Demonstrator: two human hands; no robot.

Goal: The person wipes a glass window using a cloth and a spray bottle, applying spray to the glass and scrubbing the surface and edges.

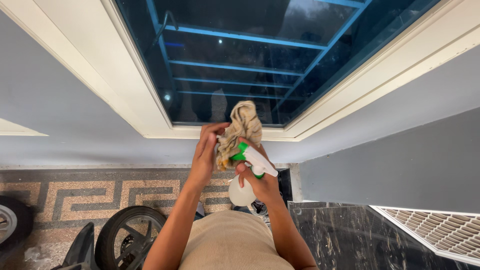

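Observation:
My left hand (206,152) grips a crumpled beige cloth (241,125) and holds it up in front of the lower edge of a dark blue window pane (240,65). My right hand (260,180) holds a white spray bottle (243,192) with a green and white trigger head (250,156), its nozzle close against the cloth. Both hands are raised together just below the cream window frame (150,100).
Grey wall surrounds the window. Blue bars show behind the glass. Below lie a patterned tile floor (100,192), a black tyre (127,232) at lower left, another wheel (12,220) at the far left, dark marble (340,235) and a white vent grille (440,230) at right.

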